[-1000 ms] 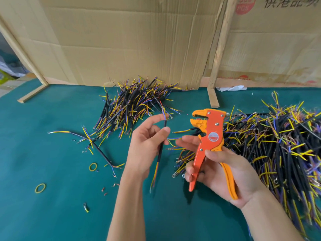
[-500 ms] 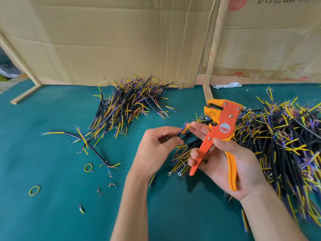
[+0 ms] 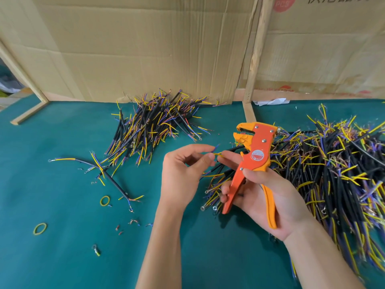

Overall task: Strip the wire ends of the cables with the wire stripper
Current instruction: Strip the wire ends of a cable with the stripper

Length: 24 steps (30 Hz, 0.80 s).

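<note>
Left hand [image 3: 183, 174] pinches a cable [image 3: 216, 153]; right hand [image 3: 264, 195] grasps the wire stripper [image 3: 253, 161] over the green table [image 3: 62, 257], cardboard [image 3: 145, 49] behind.

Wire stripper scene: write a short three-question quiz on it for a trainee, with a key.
1. True or false: the wire stripper lies on the table.
2. Which hand pinches the thin wire ends? A) left hand B) right hand
3. Fill in: the larger cable pile lies on the person's ____ side.

Key: 1 false, the right hand holds it. 2 A. 3 right.
</note>
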Tool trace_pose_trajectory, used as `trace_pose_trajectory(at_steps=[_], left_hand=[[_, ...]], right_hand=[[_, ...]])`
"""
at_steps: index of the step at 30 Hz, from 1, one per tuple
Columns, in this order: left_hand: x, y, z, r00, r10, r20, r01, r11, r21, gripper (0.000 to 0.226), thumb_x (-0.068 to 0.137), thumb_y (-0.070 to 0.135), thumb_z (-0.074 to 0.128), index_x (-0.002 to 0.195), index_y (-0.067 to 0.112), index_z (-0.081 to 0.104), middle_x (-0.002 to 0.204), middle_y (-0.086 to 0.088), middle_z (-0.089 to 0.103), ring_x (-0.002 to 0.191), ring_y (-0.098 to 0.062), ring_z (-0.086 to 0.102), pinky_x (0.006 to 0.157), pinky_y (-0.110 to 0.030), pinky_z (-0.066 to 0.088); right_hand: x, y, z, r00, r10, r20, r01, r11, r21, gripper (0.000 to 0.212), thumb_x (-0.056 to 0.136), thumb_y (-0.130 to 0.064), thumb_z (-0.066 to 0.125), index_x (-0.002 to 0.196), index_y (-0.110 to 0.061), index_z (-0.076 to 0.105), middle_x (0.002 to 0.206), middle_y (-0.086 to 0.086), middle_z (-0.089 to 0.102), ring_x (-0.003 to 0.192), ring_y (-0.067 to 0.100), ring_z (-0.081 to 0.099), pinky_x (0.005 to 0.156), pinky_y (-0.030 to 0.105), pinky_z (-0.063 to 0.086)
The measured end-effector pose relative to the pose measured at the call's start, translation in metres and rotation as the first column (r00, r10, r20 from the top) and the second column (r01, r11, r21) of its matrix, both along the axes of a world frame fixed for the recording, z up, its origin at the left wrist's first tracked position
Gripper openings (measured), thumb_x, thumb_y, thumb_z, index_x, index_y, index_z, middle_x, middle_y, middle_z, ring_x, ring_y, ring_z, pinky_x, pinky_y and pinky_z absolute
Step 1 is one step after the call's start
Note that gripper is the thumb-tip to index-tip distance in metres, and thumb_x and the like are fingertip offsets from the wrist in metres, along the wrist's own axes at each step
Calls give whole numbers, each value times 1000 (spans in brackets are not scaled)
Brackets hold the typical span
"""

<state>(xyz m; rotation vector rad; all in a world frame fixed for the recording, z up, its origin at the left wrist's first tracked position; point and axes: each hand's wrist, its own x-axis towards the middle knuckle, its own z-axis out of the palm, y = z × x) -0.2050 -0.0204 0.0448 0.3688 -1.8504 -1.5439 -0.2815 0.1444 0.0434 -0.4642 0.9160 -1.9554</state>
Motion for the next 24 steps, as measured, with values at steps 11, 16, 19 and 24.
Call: trace_pose_trajectory(at_steps=[11,16,19,24], left_hand=[[-5,6,0,987,158,-2,-158,986,-61,22,90,3,69,85,24,72,65,2,66,69,-37,58,64,-29,48],[-7,9,2,969,245,-11,-245,968,-52,25,88,6,72,80,30,72,64,2,64,64,-34,52,60,-32,44],[-7,8,3,966,259,3,-258,964,-60,26,87,6,73,79,31,72,65,6,63,60,-24,47,60,-27,42],[-8,10,3,965,260,34,-256,962,-98,25,86,7,73,79,30,72,69,0,67,63,-32,48,60,-34,44]], right_hand=[[0,1,3,1000,15,-8,-15,999,39,56,81,-17,70,135,-3,62,131,25,64,78,35,64,77,51,56],[3,1,5,990,141,-21,-137,981,138,59,76,-19,79,129,1,64,94,26,65,78,39,66,79,54,56],[6,0,5,983,177,-45,-167,971,170,52,78,-17,77,125,1,66,88,23,64,78,40,66,77,53,56],[8,-1,5,978,197,-73,-179,963,201,40,76,-12,79,113,0,70,82,20,61,72,38,63,70,50,56]])
